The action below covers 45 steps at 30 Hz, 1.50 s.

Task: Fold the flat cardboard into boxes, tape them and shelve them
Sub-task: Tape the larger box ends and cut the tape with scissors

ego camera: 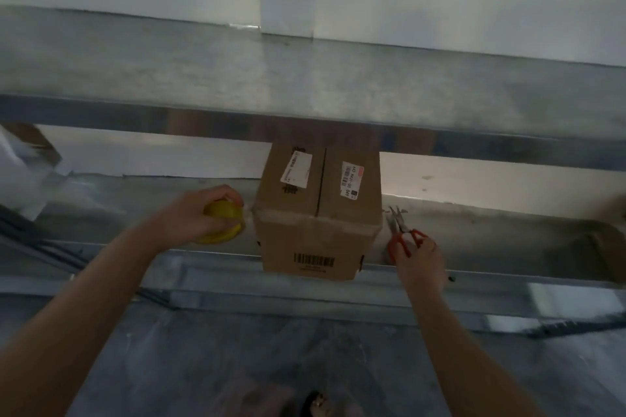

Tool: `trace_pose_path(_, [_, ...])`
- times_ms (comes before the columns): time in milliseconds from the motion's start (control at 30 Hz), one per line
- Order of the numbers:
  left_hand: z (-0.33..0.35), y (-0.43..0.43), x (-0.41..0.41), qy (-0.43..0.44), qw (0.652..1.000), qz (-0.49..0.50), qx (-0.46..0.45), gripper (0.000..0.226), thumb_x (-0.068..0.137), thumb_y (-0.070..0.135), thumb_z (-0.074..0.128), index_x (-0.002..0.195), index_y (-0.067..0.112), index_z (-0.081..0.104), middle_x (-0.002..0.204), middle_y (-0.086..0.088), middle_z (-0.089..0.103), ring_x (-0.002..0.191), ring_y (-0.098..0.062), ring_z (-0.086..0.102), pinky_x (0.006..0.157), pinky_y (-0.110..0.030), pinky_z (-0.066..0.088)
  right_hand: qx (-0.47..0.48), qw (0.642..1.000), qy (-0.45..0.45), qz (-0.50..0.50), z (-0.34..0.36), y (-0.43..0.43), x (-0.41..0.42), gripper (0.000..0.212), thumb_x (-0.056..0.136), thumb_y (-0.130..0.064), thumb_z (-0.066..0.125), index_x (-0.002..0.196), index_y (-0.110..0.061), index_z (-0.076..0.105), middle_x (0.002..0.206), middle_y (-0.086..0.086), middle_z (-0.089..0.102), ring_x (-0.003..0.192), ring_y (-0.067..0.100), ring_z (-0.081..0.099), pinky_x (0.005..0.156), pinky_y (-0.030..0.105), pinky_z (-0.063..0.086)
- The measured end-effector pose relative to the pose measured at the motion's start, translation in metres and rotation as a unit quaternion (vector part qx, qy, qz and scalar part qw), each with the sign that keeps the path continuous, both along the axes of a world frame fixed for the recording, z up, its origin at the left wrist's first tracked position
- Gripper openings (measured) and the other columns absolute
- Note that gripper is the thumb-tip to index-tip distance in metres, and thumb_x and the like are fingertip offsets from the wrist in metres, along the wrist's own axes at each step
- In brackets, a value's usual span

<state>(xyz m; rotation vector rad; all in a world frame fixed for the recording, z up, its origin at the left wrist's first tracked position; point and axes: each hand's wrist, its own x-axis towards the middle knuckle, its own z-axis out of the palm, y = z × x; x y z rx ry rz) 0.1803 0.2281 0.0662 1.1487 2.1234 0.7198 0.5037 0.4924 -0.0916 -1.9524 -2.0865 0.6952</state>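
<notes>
Squarely, a rectangular cardboard box (pixel 318 213) sits on a dull metal shelf (pixel 491 234).

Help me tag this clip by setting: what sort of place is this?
Probably a storeroom or warehouse: bare metal shelving, a labelled cardboard box on its lower shelf, plus a yellow tape roll and red-handled scissors.

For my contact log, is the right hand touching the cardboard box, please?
Apart: the head view shows a gap of shelf between the right hand, which grips red-handled scissors, and the cardboard box.
</notes>
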Motion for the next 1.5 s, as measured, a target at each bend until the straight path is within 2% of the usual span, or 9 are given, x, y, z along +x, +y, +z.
trace_pose_path(100, [-0.002,-0.002,0.001,0.007,1.000,0.009,-0.006,0.033,0.084,0.029,0.072,0.102,0.052,0.056,0.110,0.009,0.059,0.094,-0.011,0.057,0.073,-0.030,0.049,-0.011,0.998,0.004,0.054,-0.011,0.007,0.000,0.046,0.089,-0.049,0.057,0.124,-0.019,0.054,0.119,0.006,0.062,0.107,0.026,0.059,0.091,0.047,0.054])
trace_pose_path(233, [0.000,-0.001,-0.002,0.009,1.000,0.014,-0.017,0.035,0.084,0.028,0.072,0.102,0.053,0.056,0.111,0.010,0.059,0.095,-0.012,0.057,0.074,-0.031,0.049,-0.004,0.989,-0.083,0.120,-0.015,0.003,0.006,0.064,0.096,-0.052,0.044,0.151,-0.022,0.029,0.153,0.004,0.036,0.141,0.026,0.033,0.111,0.049,0.034])
trace_pose_path(467, [0.011,0.007,-0.013,0.024,0.998,-0.041,-0.034,0.035,0.084,0.031,0.073,0.101,0.055,0.056,0.110,0.016,0.055,0.096,-0.007,0.053,0.069,-0.026,0.044,0.122,0.971,-0.073,0.194,0.031,-0.062,0.025,0.063,0.097,-0.050,0.038,0.154,-0.029,0.021,0.162,-0.003,0.018,0.151,0.020,0.009,0.121,0.049,0.018])
trace_pose_path(667, [0.022,0.007,-0.025,0.014,0.993,-0.107,-0.054,0.031,0.085,0.032,0.068,0.106,0.051,0.056,0.109,0.016,0.055,0.091,-0.002,0.052,0.064,-0.022,0.041,0.193,0.966,0.034,0.168,0.084,-0.178,0.002,0.063,0.096,-0.055,0.033,0.153,-0.028,0.028,0.162,-0.001,0.022,0.151,0.019,0.008,0.120,0.052,0.017])
trace_pose_path(867, [0.025,0.000,-0.035,-0.015,0.989,-0.144,-0.031,0.027,0.085,0.035,0.068,0.102,0.052,0.057,0.107,0.016,0.056,0.094,-0.010,0.055,0.072,-0.028,0.047,0.232,0.945,0.007,0.232,0.127,-0.243,-0.085,0.059,0.095,-0.048,0.036,0.150,-0.026,0.033,0.155,0.003,0.036,0.148,0.028,0.022,0.117,0.056,0.022])
trace_pose_path(1033, [0.022,-0.001,-0.038,-0.027,0.988,-0.154,-0.010,0.023,0.083,0.034,0.069,0.099,0.047,0.058,0.100,0.018,0.057,0.087,0.002,0.052,0.065,-0.020,0.041,0.202,0.936,-0.058,0.284,0.142,-0.237,-0.151,0.058,0.097,-0.046,0.019,0.154,-0.036,0.019,0.163,0.002,0.018,0.151,0.027,0.003,0.120,0.058,0.002])
trace_pose_path(1167, [0.019,-0.001,-0.047,-0.035,0.987,-0.154,-0.005,0.024,0.083,0.032,0.068,0.101,0.044,0.059,0.101,0.017,0.058,0.088,-0.001,0.053,0.065,-0.021,0.041,0.192,0.935,-0.080,0.286,0.132,-0.227,-0.166,0.054,0.101,-0.043,0.032,0.153,-0.042,0.018,0.163,0.001,0.017,0.152,0.027,0.003,0.120,0.058,0.002])
trace_pose_path(1267, [0.018,-0.001,-0.055,-0.014,0.984,-0.176,-0.010,0.027,0.083,0.030,0.067,0.106,0.042,0.059,0.100,0.015,0.057,0.089,-0.006,0.054,0.067,-0.024,0.043,0.207,0.929,-0.085,0.296,0.127,-0.226,-0.165,0.055,0.100,-0.040,0.038,0.152,-0.042,0.021,0.162,0.001,0.022,0.151,0.028,0.009,0.119,0.059,0.010])
trace_pose_path(1500, [0.019,-0.011,-0.090,0.136,0.965,-0.224,-0.034,0.018,0.085,0.032,0.064,0.101,0.032,0.057,0.094,0.006,0.062,0.087,-0.016,0.058,0.071,-0.029,0.045,0.205,0.930,-0.103,0.287,0.125,-0.222,-0.162,0.056,0.101,-0.044,0.032,0.153,-0.043,0.010,0.164,-0.001,0.011,0.151,0.028,-0.006,0.121,0.055,0.001])
